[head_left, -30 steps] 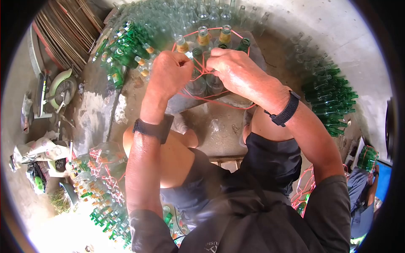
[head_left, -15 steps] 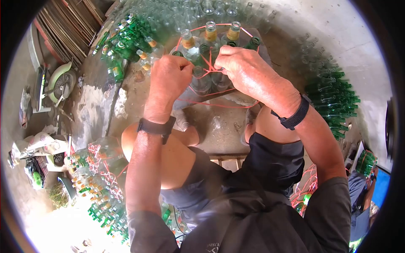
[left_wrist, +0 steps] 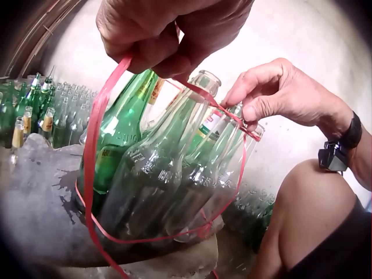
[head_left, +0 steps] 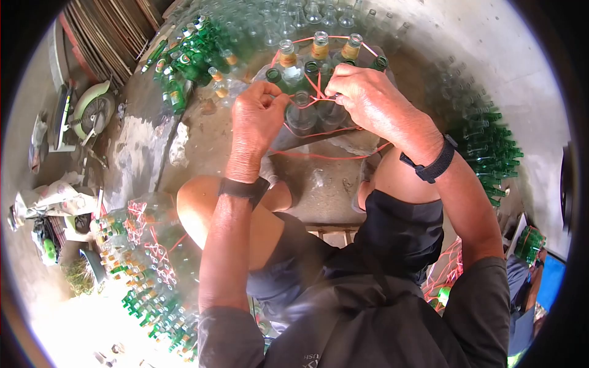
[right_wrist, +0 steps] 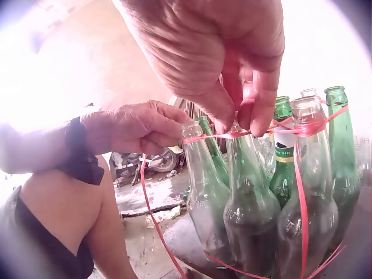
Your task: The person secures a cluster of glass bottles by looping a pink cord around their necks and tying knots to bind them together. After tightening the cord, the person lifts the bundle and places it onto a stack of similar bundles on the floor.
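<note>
Since a second ago our two hands have drawn slightly apart, and a short run of red string [head_left: 308, 101] now stretches between them. Thumb and forefinger of our left hand [head_left: 261, 119] pinch one end, knuckles up. The fingertips of our right hand [head_left: 368, 98] pinch the other end just above a clear bottle mouth, wrist arched over the bundle. We count at least eight bottles [head_left: 302, 116]: three yellow-labelled, three green, two clear. Our hands may hide more. One string loops the necks under our fingers and rings the bodies lower down. All stand on a stone slab [left_wrist: 35, 197].
</note>
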A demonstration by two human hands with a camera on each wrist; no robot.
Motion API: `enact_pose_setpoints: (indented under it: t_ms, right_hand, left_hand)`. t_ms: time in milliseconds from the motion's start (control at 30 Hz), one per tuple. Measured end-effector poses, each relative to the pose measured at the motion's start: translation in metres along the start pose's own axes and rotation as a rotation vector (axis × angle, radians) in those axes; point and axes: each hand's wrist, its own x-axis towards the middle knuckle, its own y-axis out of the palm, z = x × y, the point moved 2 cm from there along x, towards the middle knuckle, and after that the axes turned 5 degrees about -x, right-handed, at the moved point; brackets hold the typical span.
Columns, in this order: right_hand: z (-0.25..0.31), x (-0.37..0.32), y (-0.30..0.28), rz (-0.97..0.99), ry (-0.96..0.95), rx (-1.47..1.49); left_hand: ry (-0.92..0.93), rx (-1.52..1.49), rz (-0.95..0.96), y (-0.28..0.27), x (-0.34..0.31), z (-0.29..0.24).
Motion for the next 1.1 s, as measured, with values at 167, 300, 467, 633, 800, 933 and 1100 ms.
enact_pose_setpoints:
  t_ms: [167,300,467,633,800,933,1100]
  right_hand:
    - [0.0,0.003,-0.003,0.096,0.054,-0.043]
    - [-0.003,0.006,-0.001,0.045,0.011,0.001]
    - [0.005,0.02,-0.013,0.111,-0.029,-0.141]
    - [0.0,0.047,-0.002,0.1,-0.073,-0.093]
    - [-0.013,0.069,0.027,0.229,-0.083,0.07]
    - [-0.005,0.083,0.022,0.424,-0.107,0.039]
    - [0.0,0.091,0.016,0.803,0.434,0.283]
  left_hand:
    - [0.024,-0.09,-0.015,-0.003,-0.001,0.017]
    - [-0.046,-0.103,-0.015,-0.008,-0.002,0.023]
    - [-0.067,-0.137,0.005,0.002,0.009,0.043]
    - [-0.087,-0.192,-0.062,0.01,0.016,0.046]
    - [-0.167,-0.234,-0.081,0.013,0.016,0.045]
    - [-0.21,-0.166,-0.13,0.017,0.014,0.039]
    - [-0.233,-0.14,-0.145,0.023,0.014,0.036]
